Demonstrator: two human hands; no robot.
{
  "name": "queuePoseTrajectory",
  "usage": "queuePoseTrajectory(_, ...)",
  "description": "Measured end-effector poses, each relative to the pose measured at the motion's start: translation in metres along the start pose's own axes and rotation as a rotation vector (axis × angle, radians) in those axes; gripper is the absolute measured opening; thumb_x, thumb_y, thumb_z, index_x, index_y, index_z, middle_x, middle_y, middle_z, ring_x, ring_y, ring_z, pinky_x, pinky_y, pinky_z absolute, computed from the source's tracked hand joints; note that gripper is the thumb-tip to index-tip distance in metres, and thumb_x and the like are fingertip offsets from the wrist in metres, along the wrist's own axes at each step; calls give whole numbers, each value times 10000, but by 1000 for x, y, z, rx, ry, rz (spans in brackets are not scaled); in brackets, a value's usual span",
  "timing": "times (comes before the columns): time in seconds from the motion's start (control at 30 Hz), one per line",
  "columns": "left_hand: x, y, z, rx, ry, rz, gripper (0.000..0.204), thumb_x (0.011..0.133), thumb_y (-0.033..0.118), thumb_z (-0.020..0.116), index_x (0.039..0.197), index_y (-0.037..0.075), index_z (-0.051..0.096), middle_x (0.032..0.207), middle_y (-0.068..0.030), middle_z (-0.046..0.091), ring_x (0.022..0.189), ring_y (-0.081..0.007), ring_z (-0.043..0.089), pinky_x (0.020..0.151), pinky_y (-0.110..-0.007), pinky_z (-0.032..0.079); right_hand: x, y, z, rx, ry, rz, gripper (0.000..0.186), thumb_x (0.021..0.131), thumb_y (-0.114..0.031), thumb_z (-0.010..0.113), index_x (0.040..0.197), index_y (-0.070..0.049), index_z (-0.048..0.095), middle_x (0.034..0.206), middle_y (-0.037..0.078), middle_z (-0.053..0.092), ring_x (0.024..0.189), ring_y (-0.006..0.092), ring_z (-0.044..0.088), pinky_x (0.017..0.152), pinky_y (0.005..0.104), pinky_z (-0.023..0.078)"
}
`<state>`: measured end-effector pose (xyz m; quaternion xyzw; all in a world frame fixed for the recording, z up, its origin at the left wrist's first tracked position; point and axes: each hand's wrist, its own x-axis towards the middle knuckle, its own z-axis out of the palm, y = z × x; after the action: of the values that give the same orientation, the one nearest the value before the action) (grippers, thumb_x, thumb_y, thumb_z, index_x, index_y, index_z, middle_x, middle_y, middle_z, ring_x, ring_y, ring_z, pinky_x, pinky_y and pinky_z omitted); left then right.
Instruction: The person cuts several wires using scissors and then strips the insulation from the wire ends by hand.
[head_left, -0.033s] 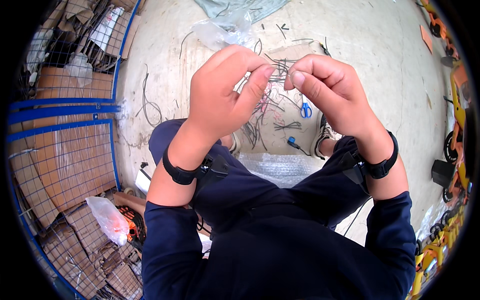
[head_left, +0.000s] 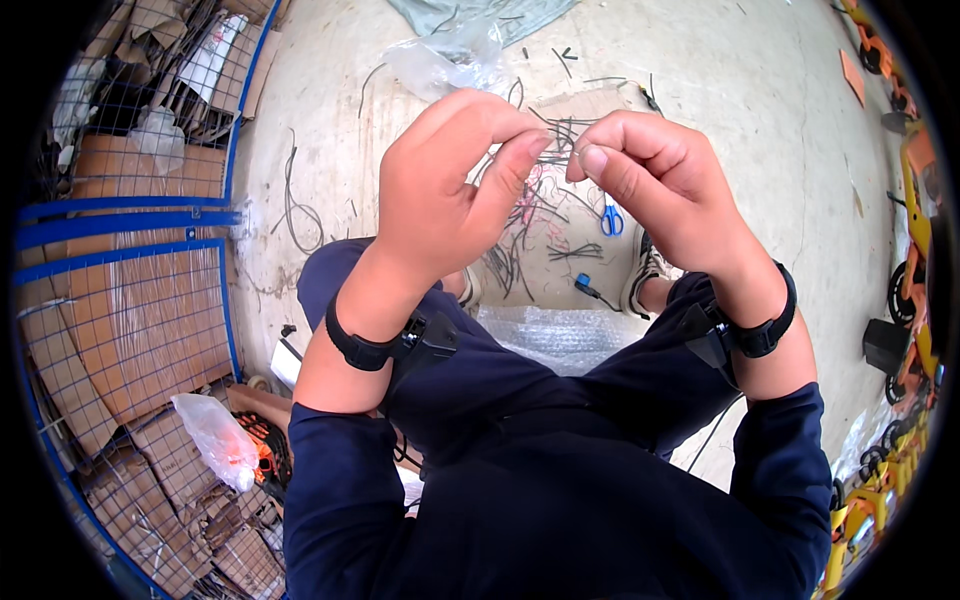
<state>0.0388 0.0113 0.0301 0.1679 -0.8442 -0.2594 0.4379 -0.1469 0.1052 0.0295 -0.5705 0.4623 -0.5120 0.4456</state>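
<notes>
My left hand and my right hand are raised above the floor, a short gap between their fingertips. Thumb and forefinger are pressed together on each; whatever they pinch is too small to make out. Below them, strewn between my feet, lie short black cable pieces and thin reddish wire strands. Scissors with blue handles rest beneath my right hand. Closer to me is a black cable with a blue connector.
A blue wire-mesh cage full of cardboard stands on the left. Clear plastic bags and a grey-green sheet lie ahead. Bubble wrap is between my legs. Yellow and orange wheeled equipment lines the right.
</notes>
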Motion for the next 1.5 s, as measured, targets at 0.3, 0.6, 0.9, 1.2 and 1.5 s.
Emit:
queuePoseTrajectory(0.3,-3,1,-1,-66,-201,-115,127,874,21,657,995,1,692,852,-74,678,677,-111,621,633,-243,483,0,4,-1,-329,42,-167,94,934,-49,569,949,-9,652,682,37,614,596,85,587,538,237,452)
queuePoseTrajectory(0.6,0,14,15,-72,74,-245,57,844,35,676,899,46,686,744,-81,645,650,-210,616,576,-281,476,4,-8,4,-394,231,-164,70,903,-59,619,954,-29,657,678,77,623,560,145,594,532,257,456)
queuePoseTrajectory(0.9,2,-4,27,-247,247,-395,38,877,63,670,898,31,670,799,-69,633,660,-163,613,596,-276,484,8,-1,-6,-475,303,-192,70,906,-65,616,944,-19,653,676,80,632,562,159,603,535,266,462)
queuePoseTrajectory(1.2,-4,5,37,-726,-44,-868,262,930,266,670,1026,23,693,809,10,630,702,-52,542,596,-216,457,5,8,-1,-468,254,-108,74,911,-76,600,920,-20,648,634,69,608,523,136,571,494,267,438)
queuePoseTrajectory(1.5,-9,-8,38,-901,105,-806,177,976,171,578,999,8,641,1004,-83,684,881,-108,578,824,-260,446,3,25,12,-74,175,173,186,968,-191,580,1012,-26,654,714,14,600,647,69,533,588,249,441)
